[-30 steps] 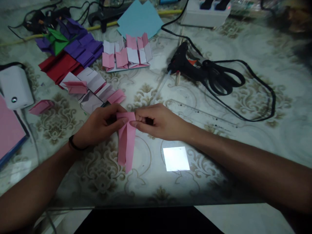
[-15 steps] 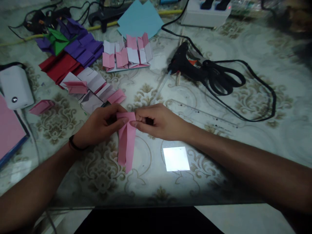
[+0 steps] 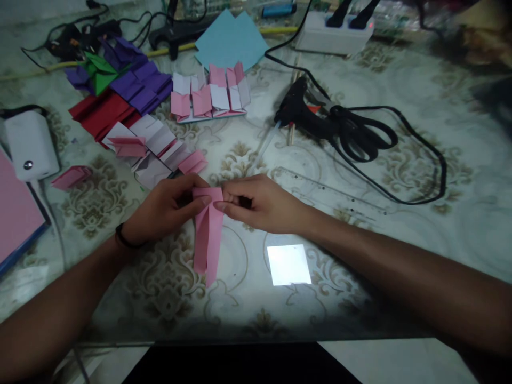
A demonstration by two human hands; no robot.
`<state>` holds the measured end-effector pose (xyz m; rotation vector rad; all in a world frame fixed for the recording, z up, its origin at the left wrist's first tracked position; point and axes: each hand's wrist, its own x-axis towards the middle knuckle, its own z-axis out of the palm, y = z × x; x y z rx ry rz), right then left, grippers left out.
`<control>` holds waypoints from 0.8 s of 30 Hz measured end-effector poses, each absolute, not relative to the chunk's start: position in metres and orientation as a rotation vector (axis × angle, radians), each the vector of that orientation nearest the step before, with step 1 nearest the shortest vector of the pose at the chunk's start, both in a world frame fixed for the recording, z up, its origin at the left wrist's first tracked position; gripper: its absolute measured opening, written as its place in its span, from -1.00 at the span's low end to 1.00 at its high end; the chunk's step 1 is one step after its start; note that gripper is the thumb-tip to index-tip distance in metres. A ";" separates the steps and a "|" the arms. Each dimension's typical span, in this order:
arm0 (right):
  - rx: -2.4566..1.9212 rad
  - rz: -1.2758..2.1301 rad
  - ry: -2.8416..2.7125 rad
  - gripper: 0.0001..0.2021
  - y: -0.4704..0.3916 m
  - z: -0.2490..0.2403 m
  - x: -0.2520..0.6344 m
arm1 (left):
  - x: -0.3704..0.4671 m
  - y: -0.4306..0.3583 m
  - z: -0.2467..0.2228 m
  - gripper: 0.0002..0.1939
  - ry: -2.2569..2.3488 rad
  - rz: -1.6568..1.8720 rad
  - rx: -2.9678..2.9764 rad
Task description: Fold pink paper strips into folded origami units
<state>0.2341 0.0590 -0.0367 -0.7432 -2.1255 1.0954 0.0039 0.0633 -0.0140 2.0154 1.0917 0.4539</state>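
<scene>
A folded strip of pink paper hangs between my hands, its top edge folded over and two long flaps parting toward the bottom. My left hand pinches the upper left of it, thumb on the front and fingers behind. At the upper right edge, my right hand pinches the same paper between thumb and fingers. Just beyond my left hand lie pink-and-white folded paper pieces. A small folded pink piece rests apart, farther left.
A black glue gun with coiled cord and a clear ruler lie right of centre. Red, purple and green folded papers sit back left. Blue sheets, a white power strip and a white device are around.
Both hands keep their pinch on the pink paper, which looks the same. The whole scene sits slightly lower in view, as if the camera tilted a little.
</scene>
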 end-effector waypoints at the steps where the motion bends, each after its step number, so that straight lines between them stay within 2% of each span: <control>1: -0.740 1.101 -2.124 -0.66 0.059 -0.037 0.234 | 0.004 0.063 -0.014 -0.80 1.089 0.457 2.022; 24: -0.761 1.204 -2.092 -0.62 0.060 -0.038 0.230 | 0.003 0.060 -0.013 -0.81 1.097 0.458 1.983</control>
